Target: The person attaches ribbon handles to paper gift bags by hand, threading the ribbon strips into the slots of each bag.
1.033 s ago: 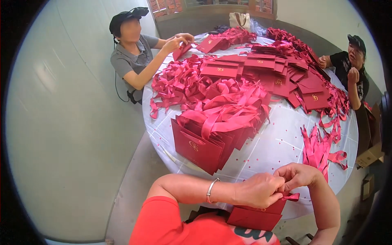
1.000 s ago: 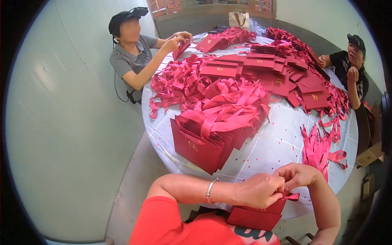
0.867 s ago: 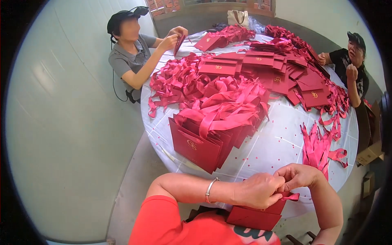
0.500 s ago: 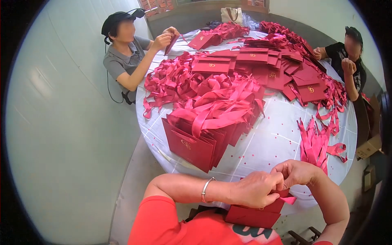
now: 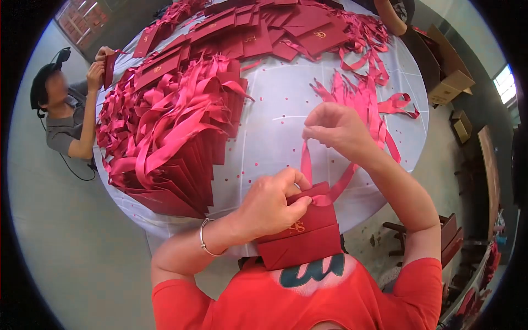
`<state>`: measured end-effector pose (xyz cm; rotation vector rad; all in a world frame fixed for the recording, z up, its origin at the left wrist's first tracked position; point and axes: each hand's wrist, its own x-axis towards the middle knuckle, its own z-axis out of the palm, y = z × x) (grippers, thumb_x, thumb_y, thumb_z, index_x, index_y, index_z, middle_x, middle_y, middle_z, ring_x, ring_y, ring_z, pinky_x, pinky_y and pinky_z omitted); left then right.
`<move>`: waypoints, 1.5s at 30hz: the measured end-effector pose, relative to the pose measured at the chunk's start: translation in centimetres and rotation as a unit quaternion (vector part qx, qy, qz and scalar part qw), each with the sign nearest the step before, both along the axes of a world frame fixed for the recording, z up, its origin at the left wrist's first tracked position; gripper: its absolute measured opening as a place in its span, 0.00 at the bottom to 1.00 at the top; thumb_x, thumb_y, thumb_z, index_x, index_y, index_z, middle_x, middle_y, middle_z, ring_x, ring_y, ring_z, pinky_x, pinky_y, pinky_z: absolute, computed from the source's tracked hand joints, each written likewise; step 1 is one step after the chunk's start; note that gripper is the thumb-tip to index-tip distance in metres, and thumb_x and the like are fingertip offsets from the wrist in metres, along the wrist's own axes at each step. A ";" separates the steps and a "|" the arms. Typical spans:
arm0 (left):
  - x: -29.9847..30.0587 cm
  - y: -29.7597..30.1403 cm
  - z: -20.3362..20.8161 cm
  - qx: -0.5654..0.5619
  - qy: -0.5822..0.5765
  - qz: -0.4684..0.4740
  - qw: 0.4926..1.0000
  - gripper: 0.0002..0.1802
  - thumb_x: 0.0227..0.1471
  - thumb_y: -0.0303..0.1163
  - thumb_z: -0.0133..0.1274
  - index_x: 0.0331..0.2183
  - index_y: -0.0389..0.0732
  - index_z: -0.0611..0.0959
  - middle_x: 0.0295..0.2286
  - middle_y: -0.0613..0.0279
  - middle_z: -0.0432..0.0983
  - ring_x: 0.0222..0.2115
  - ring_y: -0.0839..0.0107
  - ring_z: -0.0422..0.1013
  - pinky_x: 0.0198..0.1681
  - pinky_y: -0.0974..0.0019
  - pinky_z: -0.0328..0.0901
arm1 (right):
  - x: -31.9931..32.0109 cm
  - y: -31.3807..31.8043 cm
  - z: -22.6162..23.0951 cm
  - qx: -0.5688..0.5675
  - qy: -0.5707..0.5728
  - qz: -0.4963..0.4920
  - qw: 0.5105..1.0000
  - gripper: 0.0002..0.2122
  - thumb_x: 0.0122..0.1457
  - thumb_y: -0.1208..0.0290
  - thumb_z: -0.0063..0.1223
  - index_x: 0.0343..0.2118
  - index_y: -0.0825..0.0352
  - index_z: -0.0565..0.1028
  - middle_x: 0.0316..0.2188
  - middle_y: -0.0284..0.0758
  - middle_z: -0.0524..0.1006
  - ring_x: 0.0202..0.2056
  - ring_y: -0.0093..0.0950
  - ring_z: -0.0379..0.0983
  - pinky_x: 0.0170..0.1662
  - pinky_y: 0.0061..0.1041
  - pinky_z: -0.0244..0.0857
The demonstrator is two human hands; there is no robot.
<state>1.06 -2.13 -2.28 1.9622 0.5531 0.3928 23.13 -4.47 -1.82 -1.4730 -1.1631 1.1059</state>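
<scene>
A small dark-red paper gift bag (image 5: pixel 302 245) with a gold emblem leans against my front at the table's near edge. My left hand (image 5: pixel 267 204), with a silver bangle at its wrist, grips the bag's upper edge, thumb and forefinger closed where a pink ribbon (image 5: pixel 345 179) meets it. Above and to the right, my right hand (image 5: pixel 340 129) pinches one end of ribbon between thumb and fingertips, drawing it up from the bag. Another length of the ribbon loops out to the right. The exact spot under my left fingertips is hidden.
Finished-looking red bags with pink ribbon handles (image 5: pixel 181 159) stand packed at the left. Flat red bags (image 5: pixel 258 41) pile up farther back. Loose ribbons (image 5: pixel 357 96) lie at the right of the white-covered table (image 5: pixel 269 146). A co-worker (image 5: pixel 69 110) sits left; an open carton (image 5: pixel 448 82) stands right.
My right hand has pulled away from my left, up and outward, stretching the ribbon from the bag. My view has swung to the right, shifting the table leftward.
</scene>
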 end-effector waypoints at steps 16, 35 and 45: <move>-0.4 -0.4 -2.5 0.017 -0.021 0.008 1.000 0.10 0.46 0.30 0.56 0.34 0.38 0.79 0.23 0.53 0.79 0.24 0.60 0.76 0.28 0.60 0.68 | -2.6 1.0 -4.5 0.114 -0.040 -0.041 0.992 0.04 0.54 0.81 0.58 0.29 0.68 0.73 0.22 0.25 0.74 0.24 0.13 0.68 0.28 0.15 0.63; -0.7 0.6 -0.7 -0.005 -0.039 0.032 0.999 0.10 0.47 0.29 0.55 0.34 0.36 0.78 0.23 0.54 0.80 0.25 0.62 0.76 0.31 0.61 0.69 | -1.5 1.6 -5.1 0.179 -0.022 -0.082 0.980 0.06 0.54 0.84 0.58 0.31 0.67 0.73 0.24 0.24 0.73 0.26 0.13 0.67 0.30 0.13 0.62; -0.6 0.7 -0.9 0.003 -0.029 0.036 0.999 0.10 0.47 0.29 0.55 0.33 0.36 0.78 0.23 0.53 0.80 0.27 0.57 0.77 0.31 0.58 0.69 | -1.9 1.7 -4.9 0.134 -0.059 -0.051 0.988 0.02 0.58 0.80 0.56 0.32 0.69 0.74 0.24 0.26 0.74 0.25 0.13 0.68 0.29 0.13 0.62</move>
